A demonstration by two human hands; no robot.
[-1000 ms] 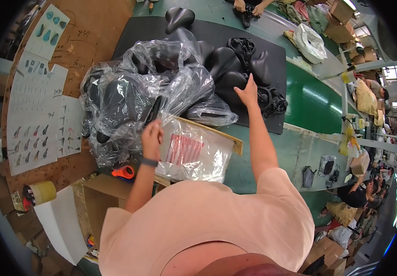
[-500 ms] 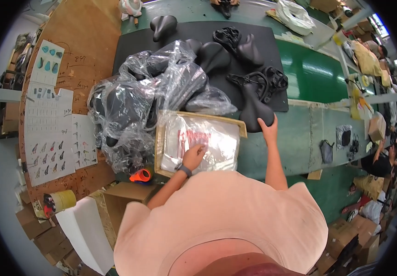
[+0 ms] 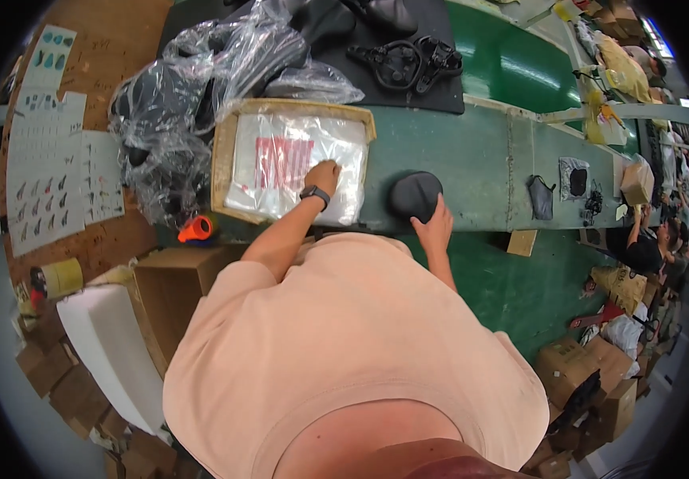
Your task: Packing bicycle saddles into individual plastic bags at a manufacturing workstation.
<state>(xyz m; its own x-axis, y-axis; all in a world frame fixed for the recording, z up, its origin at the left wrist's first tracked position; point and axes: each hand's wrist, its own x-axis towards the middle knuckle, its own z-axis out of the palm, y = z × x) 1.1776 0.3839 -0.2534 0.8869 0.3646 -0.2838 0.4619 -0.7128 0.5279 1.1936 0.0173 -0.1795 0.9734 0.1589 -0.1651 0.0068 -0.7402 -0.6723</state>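
The right hand (image 3: 434, 225) clasps a rounded black bicycle saddle (image 3: 413, 194); the left hand (image 3: 323, 177), fingers curled, rests on clear red-printed plastic bags (image 3: 279, 198), its grip unclear.

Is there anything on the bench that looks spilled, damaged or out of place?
No spill or damage is visible. Only the bagged saddles look untidy: they lie in a loose heap, in crumpled clear plastic, beside the shallow box.

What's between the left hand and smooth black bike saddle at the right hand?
Head view: shiny clear plastic packaging, the tan rectangular tray's right rim, then a strip of green tabletop.
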